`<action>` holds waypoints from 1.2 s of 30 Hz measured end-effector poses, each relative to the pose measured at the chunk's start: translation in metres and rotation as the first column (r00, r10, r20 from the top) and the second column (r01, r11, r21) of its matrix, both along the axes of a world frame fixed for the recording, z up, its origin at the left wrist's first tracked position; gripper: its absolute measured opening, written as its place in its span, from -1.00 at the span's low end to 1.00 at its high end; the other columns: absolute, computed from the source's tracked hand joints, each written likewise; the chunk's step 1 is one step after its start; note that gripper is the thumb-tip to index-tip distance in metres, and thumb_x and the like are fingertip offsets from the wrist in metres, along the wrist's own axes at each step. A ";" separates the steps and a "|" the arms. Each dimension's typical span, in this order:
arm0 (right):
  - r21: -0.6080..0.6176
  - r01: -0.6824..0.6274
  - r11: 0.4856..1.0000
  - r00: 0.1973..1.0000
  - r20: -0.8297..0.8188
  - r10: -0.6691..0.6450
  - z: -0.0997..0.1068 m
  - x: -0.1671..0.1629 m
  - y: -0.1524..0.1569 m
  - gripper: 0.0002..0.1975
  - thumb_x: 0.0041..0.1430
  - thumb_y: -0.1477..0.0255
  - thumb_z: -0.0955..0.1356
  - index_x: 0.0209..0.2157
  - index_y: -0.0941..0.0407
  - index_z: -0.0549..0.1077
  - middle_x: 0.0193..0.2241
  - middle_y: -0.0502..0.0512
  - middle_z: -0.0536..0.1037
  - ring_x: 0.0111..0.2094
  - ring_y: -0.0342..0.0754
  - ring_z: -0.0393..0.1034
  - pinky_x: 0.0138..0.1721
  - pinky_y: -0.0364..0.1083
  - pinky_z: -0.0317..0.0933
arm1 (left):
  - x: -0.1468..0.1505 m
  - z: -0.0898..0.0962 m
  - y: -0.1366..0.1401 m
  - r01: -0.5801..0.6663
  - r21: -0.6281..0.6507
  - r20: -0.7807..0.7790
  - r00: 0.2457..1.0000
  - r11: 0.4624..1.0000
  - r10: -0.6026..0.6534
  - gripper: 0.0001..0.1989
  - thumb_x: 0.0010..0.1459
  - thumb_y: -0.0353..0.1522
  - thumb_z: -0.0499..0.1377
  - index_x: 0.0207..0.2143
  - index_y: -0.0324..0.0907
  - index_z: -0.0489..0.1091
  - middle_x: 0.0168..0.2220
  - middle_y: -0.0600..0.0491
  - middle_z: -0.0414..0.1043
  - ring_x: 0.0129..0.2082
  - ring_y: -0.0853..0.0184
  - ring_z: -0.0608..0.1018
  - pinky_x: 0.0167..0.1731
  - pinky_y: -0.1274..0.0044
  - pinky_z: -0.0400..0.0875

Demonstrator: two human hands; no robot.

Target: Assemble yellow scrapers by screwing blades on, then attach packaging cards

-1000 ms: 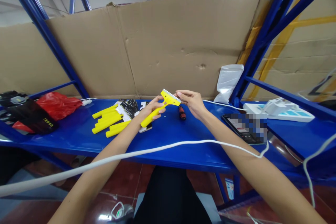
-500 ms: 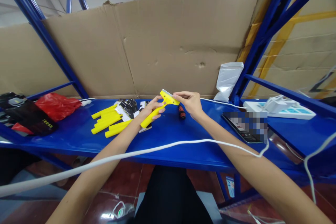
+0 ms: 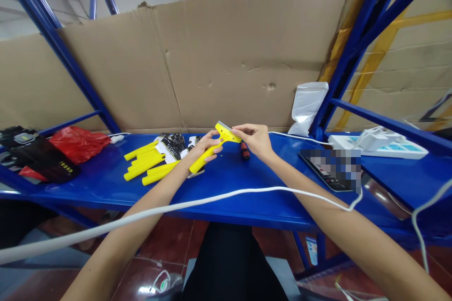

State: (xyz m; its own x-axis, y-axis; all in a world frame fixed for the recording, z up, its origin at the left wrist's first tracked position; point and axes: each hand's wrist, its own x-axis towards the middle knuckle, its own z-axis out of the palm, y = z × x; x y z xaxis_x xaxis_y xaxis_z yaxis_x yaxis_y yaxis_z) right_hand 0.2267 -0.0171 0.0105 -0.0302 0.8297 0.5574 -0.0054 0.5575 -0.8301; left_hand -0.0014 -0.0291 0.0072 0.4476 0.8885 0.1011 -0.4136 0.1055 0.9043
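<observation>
Yellow scraper (image 3: 199,163) fills the left hand's grip (image 3: 204,146), right hand (image 3: 259,141) pinching its head, inside of the red bag (image 3: 79,144) hidden.

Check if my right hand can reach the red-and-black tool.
Likely yes: the red-and-black tool lies close to your right hand, its near end uncovered. That hand appears to touch the yellow scraper, so it would probably have to leave that first.

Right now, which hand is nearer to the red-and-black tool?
Right. The right hand is close beside the red-and-black tool; the left hand, holding the yellow scraper, is farther left.
</observation>
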 end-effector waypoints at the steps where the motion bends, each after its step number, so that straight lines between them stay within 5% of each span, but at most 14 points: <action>1: 0.008 0.000 1.000 1.000 0.013 0.000 0.001 0.000 0.000 -0.60 0.06 0.03 0.64 -0.26 0.06 0.79 -0.23 0.18 0.81 -0.18 0.17 0.73 -0.08 0.09 0.57 | 0.000 0.000 0.000 -0.004 -0.003 -0.004 1.000 1.000 0.004 -0.45 0.06 -0.45 0.49 0.03 -0.09 0.33 -0.29 0.15 0.43 -0.59 0.49 0.46 -0.83 0.74 0.00; 13: 0.063 -0.095 0.993 0.985 0.149 0.084 0.004 0.004 0.004 -0.54 0.16 -0.09 0.57 -0.28 0.05 0.72 -0.29 0.13 0.76 -0.24 0.09 0.64 -0.13 0.04 0.49 | 0.001 -0.001 0.001 -0.021 0.041 -0.081 0.996 0.999 0.024 -0.37 0.00 -0.33 0.61 -0.03 -0.06 0.30 -0.44 0.25 0.36 -0.64 0.47 0.44 -0.81 0.74 0.00; 30: 0.162 -0.074 0.984 0.959 0.282 0.026 0.008 0.011 0.002 -0.53 0.25 -0.08 0.53 -0.32 0.06 0.75 -0.33 0.13 0.76 -0.32 0.05 0.60 -0.20 0.01 0.41 | -0.004 -0.004 0.004 0.023 0.095 -0.184 0.983 0.995 -0.006 -0.33 0.04 -0.21 0.62 0.01 -0.03 0.26 -0.48 0.24 0.41 -0.68 0.44 0.39 -0.82 0.71 0.08; 36: 0.290 -0.026 0.957 0.955 0.289 -0.062 0.002 0.011 0.011 -0.66 0.37 0.09 0.48 -0.30 0.05 0.74 -0.30 0.15 0.78 -0.30 0.06 0.65 -0.15 0.03 0.47 | -0.001 -0.002 0.003 0.006 0.126 -0.158 0.987 0.992 0.014 -0.36 0.11 -0.25 0.61 0.01 -0.06 0.26 -0.30 0.14 0.53 -0.52 0.42 0.58 -0.71 0.71 0.24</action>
